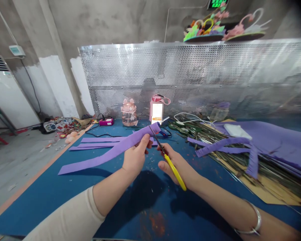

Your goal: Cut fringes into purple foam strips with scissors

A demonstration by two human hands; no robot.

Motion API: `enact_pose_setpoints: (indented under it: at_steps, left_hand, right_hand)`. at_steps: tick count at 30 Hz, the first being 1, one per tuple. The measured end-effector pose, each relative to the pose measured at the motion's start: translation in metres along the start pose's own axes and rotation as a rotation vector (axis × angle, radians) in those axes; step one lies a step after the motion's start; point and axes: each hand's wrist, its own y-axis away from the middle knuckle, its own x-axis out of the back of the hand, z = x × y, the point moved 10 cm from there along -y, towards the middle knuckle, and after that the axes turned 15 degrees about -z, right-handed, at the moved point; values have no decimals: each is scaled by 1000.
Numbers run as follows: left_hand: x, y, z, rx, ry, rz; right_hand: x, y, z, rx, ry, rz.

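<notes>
My left hand (136,154) pinches a long purple strip (110,155) near its right end, thumb on top. The strip's other end slopes down toward the left, over the table. In my right hand (177,164) is a pair of scissors (175,172) with yellow handles. Their dark blades point up and left and reach the strip's right end; whether they are cutting into it I cannot tell. Beyond my left hand, several more purple strips (97,144) lie flat on the blue table (72,190).
At right, dark thin stems (230,160) lie under purple strips and a large purple sheet (281,137). A pink-lidded jar (129,113) and a pink bottle (154,107) stand at the back by a perforated metal panel (190,77). A magenta power socket (106,122) sits back left.
</notes>
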Motion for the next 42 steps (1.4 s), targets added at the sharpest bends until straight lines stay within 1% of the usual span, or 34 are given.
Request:
enact_pose_setpoints:
  at_steps: [3, 7, 10, 14, 18, 21, 23, 27, 30, 38, 42]
  left_hand:
    - [-1, 2, 0, 20, -17, 4]
    - [-5, 4, -2, 49, -22, -17]
    - [-10, 4, -4, 66, -7, -53]
    - [-13, 4, -6, 52, 24, -77]
    - [-13, 2, -8, 49, 49, -80]
    - [-14, 2, -8, 57, 72, -81]
    - [-14, 3, -9, 60, 83, -80]
    - [-15, 3, -8, 67, 76, -82]
    - [-15, 3, -8, 69, 66, -76]
    - [-14, 2, -8, 69, 67, -71]
    - [-14, 3, -9, 74, 74, -73]
  right_hand:
    - [-2, 0, -1, -1, -23, -8]
    - [-4, 1, 4, 2, -69, 11]
    - [-7, 4, 12, 11, -167, 20]
    - [-10, 7, 20, -1, -294, 30]
    - [-9, 5, 12, 33, -338, 27]
    - [-5, 3, 3, 85, -342, 48]
    - [-4, 3, 2, 99, -356, 66]
    - [-10, 5, 14, 15, -446, 68]
    - [-11, 7, 21, -36, -458, 96]
    - [-7, 10, 23, -99, -390, 159]
    - [-11, 12, 29, -143, -440, 156]
